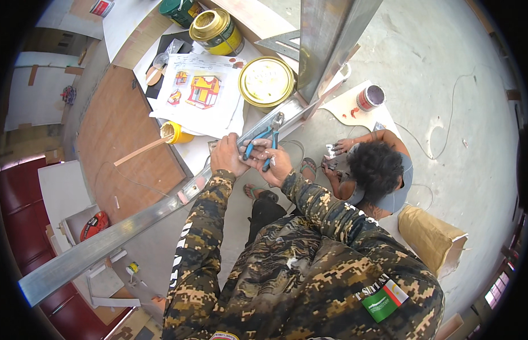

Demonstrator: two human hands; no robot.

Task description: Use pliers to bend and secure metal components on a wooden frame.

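Observation:
My right hand (277,165) holds a pair of pliers (275,126) with blue handles, its jaws pointing away from me. The handles are spread, one on each side of my fingers. Close beside it, my left hand (227,155) is closed on a long grey metal channel (122,228), which slants from the lower left toward the upper right under both hands. The left fingertips are partly hidden. Beyond my hands lies a printed sheet (200,90) with coloured drawings, and a round paint tin (266,81) stands at its right.
An upright metal post (331,51) rises just past the tin. Yellow and green cans (218,33) stand farther back; a small yellow pot (174,132) holds a wooden stick. A co-worker (377,170) crouches at right, near a paint can (370,98) and a brown paper sack (431,238).

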